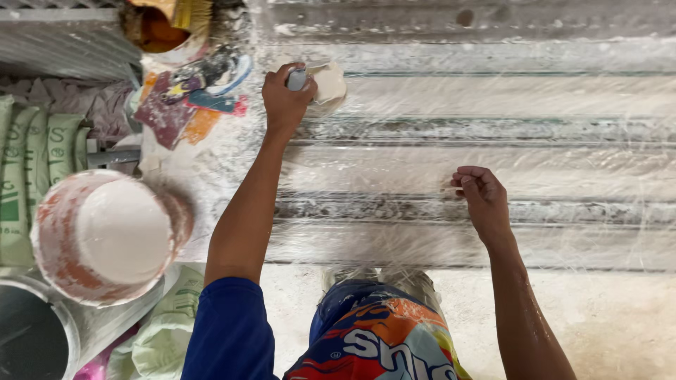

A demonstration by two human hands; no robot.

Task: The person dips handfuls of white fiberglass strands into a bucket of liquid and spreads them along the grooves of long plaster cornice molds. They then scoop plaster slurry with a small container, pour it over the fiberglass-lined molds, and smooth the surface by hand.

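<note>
A white lump [328, 86] of wet plaster-like paste sits at the top of the streaked, glossy surface [493, 162], pressed under a small pale tool [297, 79] that the left hand [285, 98] grips; its fingers are curled tight round the tool's handle, knuckles up. The right hand [482, 197] is one loose fist resting low on the same surface, well apart from the lump, fingers folded in and holding nothing that can be seen

Counted: two hands, both the person's own, one lump, one tool. The surface shows several long horizontal ridges smeared white and grey, too blurred by glare to count surely

To the left stand two round containers: one red-stained bucket [105, 236] filled with smooth white paste, and one dark grey tub [32, 334] cut off by the lower corner. Above the bucket lies one crumpled sheet with coloured prints [186, 105], and at the top edge one container with orange contents [165, 28]. Green-and-white sacks [35, 155] lie stacked at the far left; three folds show. One blue sleeve [229, 327] covers the left upper arm
</note>
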